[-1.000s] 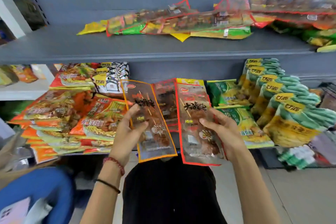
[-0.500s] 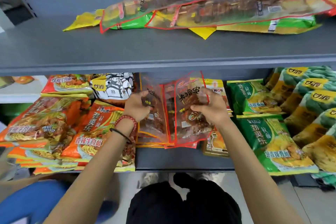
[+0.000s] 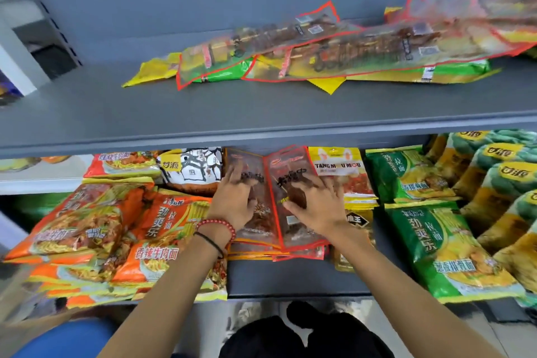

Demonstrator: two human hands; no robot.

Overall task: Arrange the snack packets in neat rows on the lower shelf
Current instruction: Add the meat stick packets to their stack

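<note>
Two clear skewer snack packets lie side by side on a small pile at the middle of the grey lower shelf (image 3: 290, 279). My left hand (image 3: 232, 203) rests on the orange-edged packet (image 3: 260, 221); my right hand (image 3: 316, 209) is on the red-edged packet (image 3: 295, 231). Both hands have fingers spread over the film and some fingertips look tucked behind it, so each still grips its packet. More packets of the same kind (image 3: 276, 256) show beneath them.
Orange noodle packets (image 3: 116, 227) crowd the left, green noodle packets (image 3: 436, 241) and green-yellow bags (image 3: 499, 197) the right. A yellow packet (image 3: 343, 171) and a black-and-white packet (image 3: 191, 171) sit behind. The upper shelf edge (image 3: 261, 131) overhangs, with loose skewer packets (image 3: 334, 49) above.
Both hands carried the two skewer packets from in front of the shelf in under the upper shelf and laid them down flat on the pile.
</note>
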